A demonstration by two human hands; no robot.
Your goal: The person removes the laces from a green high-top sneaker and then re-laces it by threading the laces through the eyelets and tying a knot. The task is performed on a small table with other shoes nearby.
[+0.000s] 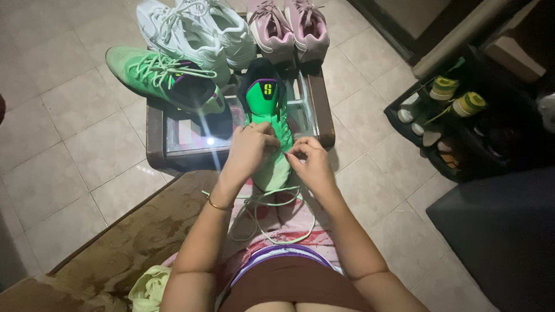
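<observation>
A: What's in the hands rn?

B: A green shoe [270,136]. It sits w/ its toe toward the person, on the knees, and its heel end leans on the edge of the small glass-top table [156,130].

A: And the left hand [250,151]?

B: It's on the left side of the shoe. Its grip is pinched shut on the light green lace [272,202], near the top of the shoe. There's a thin gold bangle [218,204] on that wrist.

A: The right hand [311,163]?

B: Right beside it, on the other side of the shoe. Fingers pinched on the lace too. The loose ends of the lace hang down in loops over the lap.

A: What else is on the table?

B: The other green shoe [162,78], lying at the back left. Behind it are white shoes [193,32] and pink shoes [289,26], side by side.

A: Anything else around?

B: A dark shoe rack [462,124] on the right, on the tile floor [75,144]. Also a brown seat [124,242] under the person w/ a yellow-green cloth [149,286] on it, just left of the left arm.
</observation>
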